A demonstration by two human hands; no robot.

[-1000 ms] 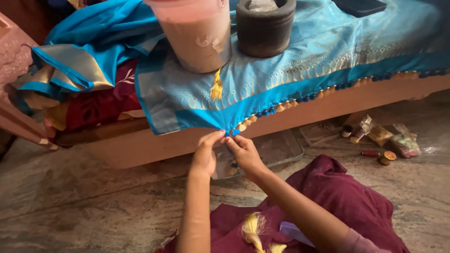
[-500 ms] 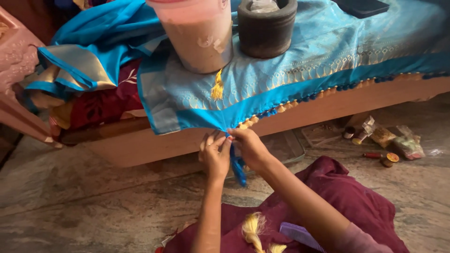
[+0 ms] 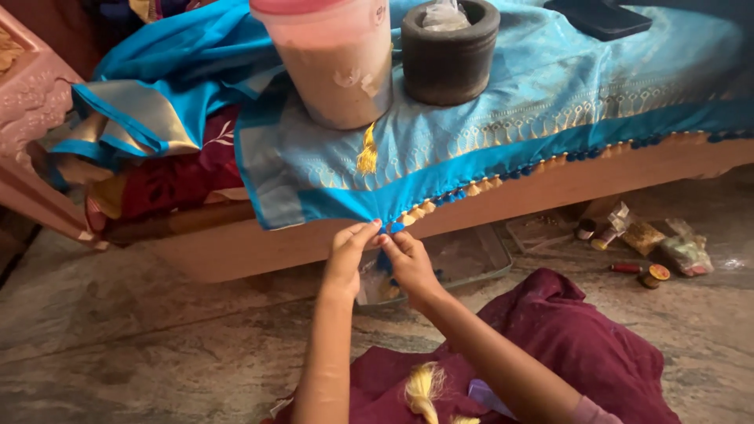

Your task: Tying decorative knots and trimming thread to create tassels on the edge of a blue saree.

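I see my left hand [image 3: 345, 255] and right hand [image 3: 407, 261] pinched together on the hanging edge of the bright blue silk cloth with gold-patterned border [image 3: 503, 110], which drapes over the low wooden platform [image 3: 236, 247], beneath the tall translucent plastic jar [image 3: 334, 67].

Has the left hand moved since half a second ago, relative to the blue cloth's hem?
Yes. The left hand has risen back up to the blue cloth hem, its fingertips now at the edge beside the right hand.
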